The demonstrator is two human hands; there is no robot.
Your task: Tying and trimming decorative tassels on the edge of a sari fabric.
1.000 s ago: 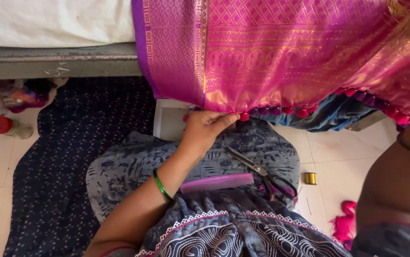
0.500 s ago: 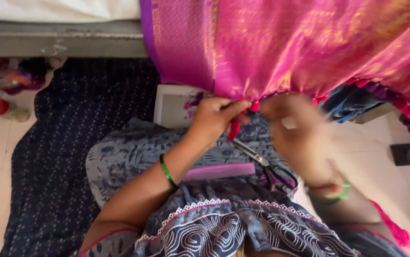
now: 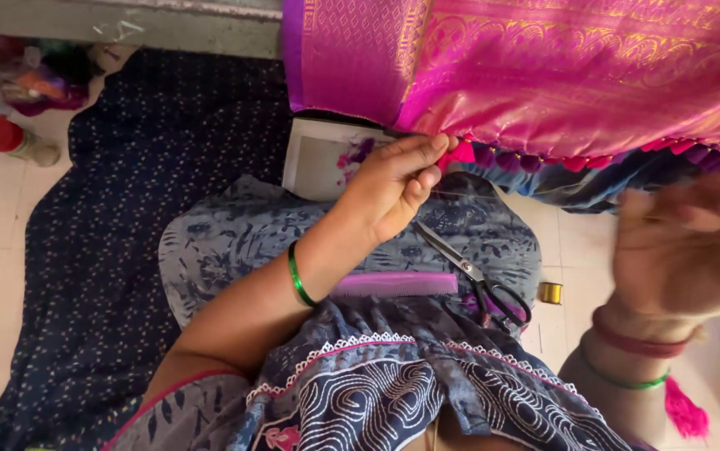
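Note:
A pink and gold silk fabric (image 3: pixel 577 75) hangs down from above, its lower edge trimmed with small pink and purple tassels (image 3: pixel 506 159). My left hand (image 3: pixel 393 184) pinches that edge at a pink tassel, a green bangle on the wrist. My right hand (image 3: pixel 686 242) is raised at the right, blurred, fingers drawn together; a thin thread seems to run from it toward the fabric edge, though what it grips is unclear. Black-handled scissors (image 3: pixel 481 280) and a purple comb (image 3: pixel 393 286) lie on my lap.
A dark blue dotted cloth (image 3: pixel 101 250) covers the floor at left. A white box (image 3: pixel 314 154) sits under the fabric. A small gold thread spool (image 3: pixel 550 292) stands on the tiles. Bottles and clutter (image 3: pixel 17 92) lie at upper left. A loose pink tassel (image 3: pixel 684 411) lies at lower right.
My right hand has pulled away from the fabric edge, out to the right. My left hand stays pinching the tasselled edge. The view has shifted slightly.

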